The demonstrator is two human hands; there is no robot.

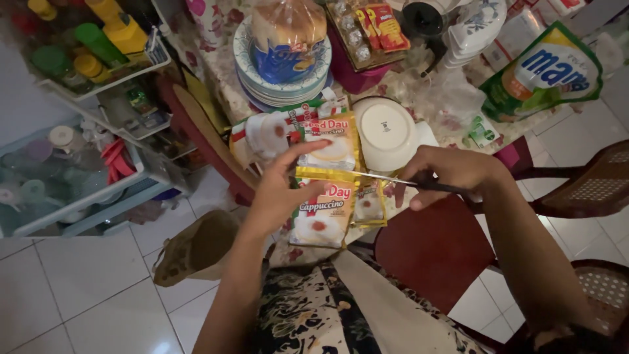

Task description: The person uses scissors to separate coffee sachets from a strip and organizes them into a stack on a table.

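My left hand (283,191) pinches a strip of joined gold and cream drink-mix sachets (325,196) and holds it up in front of me. My right hand (452,177) grips a pair of scissors (386,179), whose thin blades point left and lie across the strip between an upper sachet and a lower one. A smaller sachet hangs at the strip's right side, just under the blades. The scissor handles are hidden inside my right fingers.
A cluttered floral-cloth table (226,78) holds an upturned white bowl (388,131), a stack of plates (282,85) under bagged bread, a green pouch (547,75) and a snack tray. A rack of bottles (85,52) stands left. Red chairs (436,249) are near my lap.
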